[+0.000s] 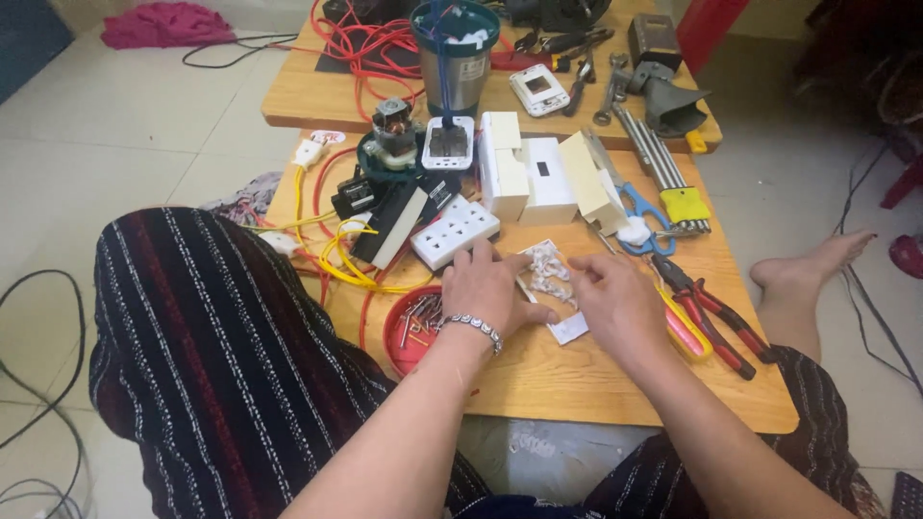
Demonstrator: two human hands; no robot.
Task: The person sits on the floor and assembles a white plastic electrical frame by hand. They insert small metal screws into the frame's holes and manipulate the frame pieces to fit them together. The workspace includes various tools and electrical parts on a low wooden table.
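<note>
Small clear plastic bag [550,274] with pale contents lies flat on the low wooden table [615,384], directly in front of the white multi-socket power strip [455,232], which serves as the landmark here. A white paper slip [568,330] lies partly under the bag's near edge.

Left of the strip: yellow wires [338,259] and a red cable run off toward a white plug [306,152]. Near-left of the strip sits a red dish of screws [411,332]; the screws are out and collected there. Just behind the strip stand a bare electric motor on a green base [392,144] and a dark casing piece [389,226], so the appliance appears opened up, in my judgement, and not reassembled.

Left hand [492,288], wearing a bracelet, rests just in front of the strip with fingers spread and flat, pinning the bag's left edge; it grips nothing. Right hand [615,300] is to the right of the bag, fingers loosely curled, fingertips at the bag's right edge; whether it pinches the plastic cannot be told.

The bag's contents appear still inside; I judge its handling only just begun.

Right of the strip: white cardboard boxes [538,178], blue-handled scissors [644,221], and red-handled pliers [716,317] lying untouched beyond the right hand.
</note>
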